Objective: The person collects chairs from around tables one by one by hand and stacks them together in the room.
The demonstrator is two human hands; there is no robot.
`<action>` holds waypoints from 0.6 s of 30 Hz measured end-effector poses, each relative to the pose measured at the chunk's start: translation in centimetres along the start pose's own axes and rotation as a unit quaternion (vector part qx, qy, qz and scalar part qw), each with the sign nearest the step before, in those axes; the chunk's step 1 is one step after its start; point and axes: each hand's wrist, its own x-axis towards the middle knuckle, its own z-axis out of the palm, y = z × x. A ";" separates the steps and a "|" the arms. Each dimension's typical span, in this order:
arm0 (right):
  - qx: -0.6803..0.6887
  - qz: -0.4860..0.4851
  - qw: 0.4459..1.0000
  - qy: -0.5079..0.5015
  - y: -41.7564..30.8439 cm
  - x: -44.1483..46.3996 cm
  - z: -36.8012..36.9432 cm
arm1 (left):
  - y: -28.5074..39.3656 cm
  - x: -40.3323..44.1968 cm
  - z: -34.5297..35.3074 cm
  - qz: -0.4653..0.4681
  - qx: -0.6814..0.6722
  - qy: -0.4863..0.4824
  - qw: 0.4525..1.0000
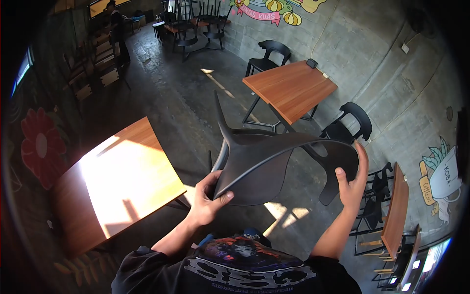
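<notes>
A dark plastic chair is held up in front of my body, tilted, with one leg pointing up and away from me. My left hand grips the edge of its seat, the thumb on the near face and the fingers curled under. On the other side, my right hand holds the curved backrest, fingers along its outer edge and thumb raised. Part of the chair's legs is hidden behind the seat.
A sunlit wooden table stands close on the left. Ahead is another wooden table with black chairs by the wall. More tables line the right side. A person stands far back left, near stacked chairs.
</notes>
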 end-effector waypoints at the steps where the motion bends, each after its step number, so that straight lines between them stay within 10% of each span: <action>1: 0.124 0.101 0.987 -0.032 4.5 -0.7 1.7 | 0.7 2.2 -1.1 0.006 0.003 0.013 1.000; 4: 0.398 0.346 0.846 -0.079 20.2 -5.1 11.3 | 0.9 9.2 -3.8 0.008 -0.013 0.058 0.998; 6: 0.716 0.344 0.596 -0.117 21.5 -1.6 19.5 | -0.7 14.3 -4.3 0.035 -0.008 0.111 0.993; 8: 0.635 0.338 0.680 -0.142 23.2 3.2 25.4 | -1.6 19.0 -4.8 0.041 -0.008 0.141 0.989; 18: 0.739 0.337 0.516 -0.274 26.5 25.0 47.6 | 0.3 36.1 -11.6 0.100 0.049 0.327 0.938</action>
